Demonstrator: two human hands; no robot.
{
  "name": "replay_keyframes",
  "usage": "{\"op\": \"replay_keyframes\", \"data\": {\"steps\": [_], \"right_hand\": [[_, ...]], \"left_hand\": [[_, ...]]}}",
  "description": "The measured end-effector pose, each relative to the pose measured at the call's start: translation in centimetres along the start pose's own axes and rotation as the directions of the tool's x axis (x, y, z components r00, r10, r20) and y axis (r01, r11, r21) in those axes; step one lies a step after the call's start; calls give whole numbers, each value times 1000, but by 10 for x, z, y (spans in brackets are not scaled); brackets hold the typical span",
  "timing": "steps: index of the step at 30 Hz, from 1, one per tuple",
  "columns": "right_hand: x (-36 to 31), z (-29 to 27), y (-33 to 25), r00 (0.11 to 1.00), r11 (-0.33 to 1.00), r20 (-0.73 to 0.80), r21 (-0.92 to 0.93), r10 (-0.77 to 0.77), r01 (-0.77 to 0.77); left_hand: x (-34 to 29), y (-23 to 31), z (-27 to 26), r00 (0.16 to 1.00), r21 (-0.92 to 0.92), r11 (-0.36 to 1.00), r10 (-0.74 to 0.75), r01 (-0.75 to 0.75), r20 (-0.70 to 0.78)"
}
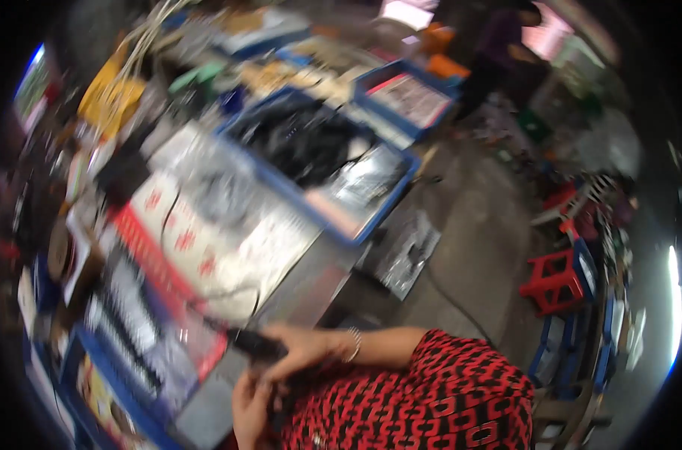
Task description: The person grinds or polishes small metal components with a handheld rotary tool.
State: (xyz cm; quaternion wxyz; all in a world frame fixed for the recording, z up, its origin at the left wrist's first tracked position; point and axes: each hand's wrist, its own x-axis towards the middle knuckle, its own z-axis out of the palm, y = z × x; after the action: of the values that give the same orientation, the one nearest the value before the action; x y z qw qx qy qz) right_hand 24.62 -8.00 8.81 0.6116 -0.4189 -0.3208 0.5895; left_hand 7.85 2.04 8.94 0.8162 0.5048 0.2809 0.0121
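Close to my body at the lower middle, my right hand point(300, 349) is wrapped round a black-handled tool point(257, 344). Its thin dark end points left over the table; blur hides its exact kind. Just below, my left hand point(249, 409) is raised with its fingers bent together near the right fingertips. Whatever the left fingers hold, if anything, is too small and smeared to name. Left of the tool lies a pale sheet with red patterns and a red border point(183, 244), crossed by a thin dark cord. Clear plastic bags point(228, 187) rest on its far part.
A blue tray point(318, 214) of black items and silvery packets stands beyond the sheet. Another blue tray point(386, 112) is farther back. At left, a blue bin point(123, 401) holds packets. A red stool point(555, 281) stands right; a person point(498, 52) is at the back.
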Motion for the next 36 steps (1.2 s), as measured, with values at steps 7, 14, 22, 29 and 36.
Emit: {"op": "replay_keyframes", "data": {"steps": [7, 14, 22, 29, 36], "right_hand": [[-2, -21, 1, 993, 999, -110, 16, -38, 40], [5, -16, 4, 996, 998, -88, 60, -16, 21], [8, -11, 7, 989, 996, -144, 86, -17, 30], [11, -7, 6, 991, 998, -129, 65, 26, -18], [16, 1, 3, 995, 987, -95, 160, 36, -20]], "left_hand": [[18, 4, 14, 989, 163, 978, 116, -130, 91], [12, 5, 12, 995, 180, 980, 76, -85, 57], [10, -1, 2, 986, 55, 995, 77, -86, 151], [11, -12, 8, 716, 747, 417, 689, -518, 112], [-2, -18, 1, 705, 795, 423, 709, -435, 8]]}}
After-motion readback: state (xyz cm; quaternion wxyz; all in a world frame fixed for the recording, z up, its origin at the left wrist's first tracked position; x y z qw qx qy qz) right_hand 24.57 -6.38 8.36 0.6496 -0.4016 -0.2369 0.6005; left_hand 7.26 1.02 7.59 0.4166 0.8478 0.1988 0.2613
